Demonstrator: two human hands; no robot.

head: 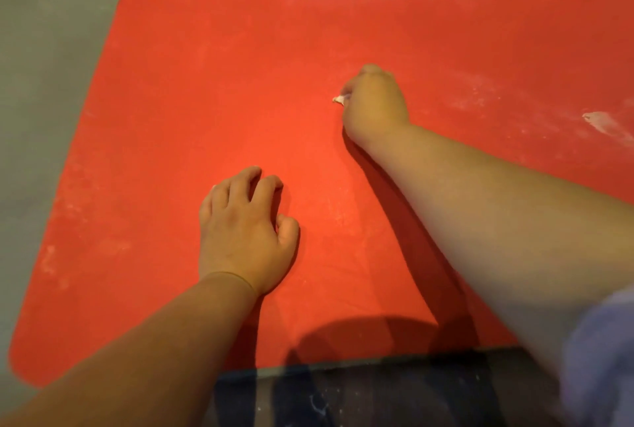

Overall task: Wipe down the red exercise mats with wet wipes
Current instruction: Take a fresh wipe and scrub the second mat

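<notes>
Mat (206,83) lies flat on floor (51,49), with floor showing to its left and behind it. Left hand (243,227) rests on mat, near side. Right hand (374,101) sits further back and right, wipe (339,99) in it.

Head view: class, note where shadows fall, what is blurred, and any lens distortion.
Head view: the right forearm casts a dark shadow on the red mat to its left; the lilac sleeve at lower right is blurred; the mat's left edge bows slightly, suggesting wide-angle distortion; no glare.
</notes>
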